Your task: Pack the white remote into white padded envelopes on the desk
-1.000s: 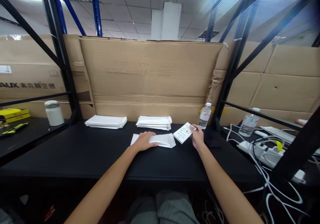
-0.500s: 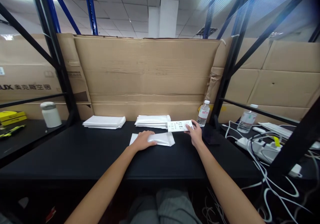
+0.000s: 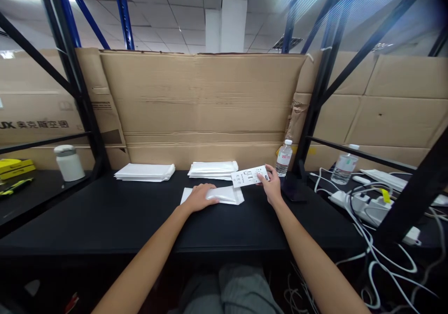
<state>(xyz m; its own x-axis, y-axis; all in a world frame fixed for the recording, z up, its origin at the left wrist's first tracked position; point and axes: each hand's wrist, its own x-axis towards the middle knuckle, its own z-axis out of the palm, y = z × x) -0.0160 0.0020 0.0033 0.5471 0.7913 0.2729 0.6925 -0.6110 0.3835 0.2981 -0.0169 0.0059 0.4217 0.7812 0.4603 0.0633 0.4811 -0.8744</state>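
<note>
My left hand (image 3: 200, 198) lies over a white padded envelope (image 3: 228, 195) on the black tabletop, its fingers curled on the far edge and the thumb pointing right. The hand covers the envelope's middle-left part. With thumb and fingers my right hand (image 3: 271, 183) pinches the right end of a flat white card (image 3: 247, 176) with black printing. The card slants up to the right, and its left end hangs over the envelope's far right corner. Just behind the envelope is a stack of white envelopes (image 3: 212, 169). Another white stack (image 3: 144, 172) lies farther left.
A water bottle (image 3: 283, 158) stands behind my right hand, and a dark flat object (image 3: 293, 190) lies beside it. A white cup (image 3: 69, 163) stands on the left. Cables and a power strip (image 3: 357, 206) are on the right. A cardboard wall (image 3: 210, 101) closes the back.
My right hand has tilted the card, raising its right end, and shifted it slightly left. My left hand stays on the envelope.
</note>
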